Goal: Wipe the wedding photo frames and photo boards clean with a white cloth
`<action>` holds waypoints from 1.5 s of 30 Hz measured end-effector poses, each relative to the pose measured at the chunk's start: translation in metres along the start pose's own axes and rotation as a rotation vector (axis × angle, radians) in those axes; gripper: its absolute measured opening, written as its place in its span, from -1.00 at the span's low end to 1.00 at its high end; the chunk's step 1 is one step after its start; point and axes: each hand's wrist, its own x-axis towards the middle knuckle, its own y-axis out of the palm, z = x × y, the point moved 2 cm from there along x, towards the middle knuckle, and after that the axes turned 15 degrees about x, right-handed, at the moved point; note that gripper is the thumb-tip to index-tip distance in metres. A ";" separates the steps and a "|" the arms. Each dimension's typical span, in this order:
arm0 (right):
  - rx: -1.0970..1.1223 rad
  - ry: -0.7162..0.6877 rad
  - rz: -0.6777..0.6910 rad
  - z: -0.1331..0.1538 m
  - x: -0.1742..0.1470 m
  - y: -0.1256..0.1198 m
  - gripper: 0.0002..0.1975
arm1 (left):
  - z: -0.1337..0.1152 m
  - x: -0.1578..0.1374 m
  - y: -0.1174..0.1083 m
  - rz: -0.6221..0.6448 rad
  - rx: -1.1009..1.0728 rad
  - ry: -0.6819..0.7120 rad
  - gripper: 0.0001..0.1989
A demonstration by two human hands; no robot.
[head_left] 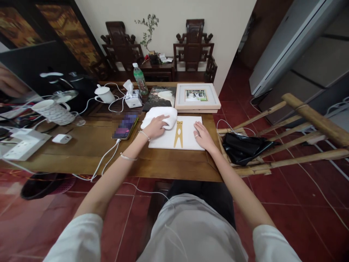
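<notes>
Head: LH (155,126) on wht cloth (158,111)

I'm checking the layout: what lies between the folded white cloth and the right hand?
In the head view, a gold-coloured A-shaped figure lies between them, on the flat white rectangular panel.

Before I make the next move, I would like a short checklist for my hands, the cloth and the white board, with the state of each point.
1. Left hand on the white cloth: ok.
2. Right hand on the right part of the white board: ok.
3. Gold shape visible between the hands: ok.
4. Board's far left corner uncovered: not ok, the cloth hides it.
5. Phone apart from the board: ok, it lies to the left.
6. Cloth dry: cannot tell.
</notes>
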 end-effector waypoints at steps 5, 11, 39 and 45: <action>0.000 -0.001 0.000 0.001 0.000 0.001 -0.50 | -0.009 -0.013 -0.001 0.021 0.020 0.022 -0.56; -0.031 0.014 0.008 0.005 0.000 0.000 -0.49 | -0.033 -0.074 -0.010 0.042 0.043 0.135 -0.58; -0.010 0.006 0.005 0.004 0.000 0.001 -0.49 | -0.025 -0.044 -0.026 0.067 0.059 0.106 -0.54; 0.020 -0.003 -0.004 0.003 0.000 0.001 -0.50 | -0.039 -0.077 -0.028 0.094 -0.032 0.140 -0.60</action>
